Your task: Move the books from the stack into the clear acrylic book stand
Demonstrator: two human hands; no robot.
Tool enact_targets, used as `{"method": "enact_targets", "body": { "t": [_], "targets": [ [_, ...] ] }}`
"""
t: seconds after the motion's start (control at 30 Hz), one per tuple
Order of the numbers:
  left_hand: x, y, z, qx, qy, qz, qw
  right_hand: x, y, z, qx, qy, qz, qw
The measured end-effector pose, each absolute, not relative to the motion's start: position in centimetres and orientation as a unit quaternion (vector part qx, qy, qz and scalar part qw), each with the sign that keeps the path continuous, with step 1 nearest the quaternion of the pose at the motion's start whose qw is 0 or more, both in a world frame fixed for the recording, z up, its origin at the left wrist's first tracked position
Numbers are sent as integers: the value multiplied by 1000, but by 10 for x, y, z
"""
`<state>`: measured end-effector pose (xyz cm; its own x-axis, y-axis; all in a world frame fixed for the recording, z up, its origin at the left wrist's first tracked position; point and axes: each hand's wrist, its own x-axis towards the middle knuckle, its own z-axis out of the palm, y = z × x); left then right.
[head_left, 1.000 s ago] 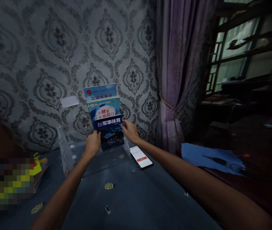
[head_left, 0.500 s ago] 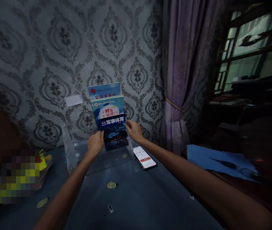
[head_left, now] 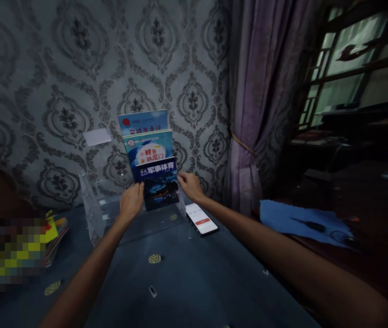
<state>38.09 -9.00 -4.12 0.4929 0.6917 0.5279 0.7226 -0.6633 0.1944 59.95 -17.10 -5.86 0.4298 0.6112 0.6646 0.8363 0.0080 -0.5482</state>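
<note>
Head view: right hand [head_left: 190, 186] eased slightly outward beside navy book [head_left: 160, 187].

Bare forearms [head_left: 102, 255] extend forward, converging. The left hand [head_left: 131, 200] and right hand [head_left: 190, 187] face inward, partly curled.

Lit phone [head_left: 202, 221], purple curtain [head_left: 248, 100], blue cloth [head_left: 276, 216]

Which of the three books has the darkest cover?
The dark navy book, frontmost, with white title lettering; the teal book and blue book behind are lighter.
</note>
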Motion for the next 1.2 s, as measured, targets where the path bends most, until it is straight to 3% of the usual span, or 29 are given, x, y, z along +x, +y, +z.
{"method": "enact_targets", "body": {
  "t": [0.9,1.1,1.2],
  "targets": [
    [387,-90,-59,-864,-391,-313,-50,588,-192,-80,-623,-513,-46,589],
    [385,-97,-55,-868,-395,-297,-56,560,-210,-92,-604,-492,-36,626],
    [385,-101,-54,-862,-404,-300,-59,526,-226,-90,-592,-531,-35,605]
  ]
}}
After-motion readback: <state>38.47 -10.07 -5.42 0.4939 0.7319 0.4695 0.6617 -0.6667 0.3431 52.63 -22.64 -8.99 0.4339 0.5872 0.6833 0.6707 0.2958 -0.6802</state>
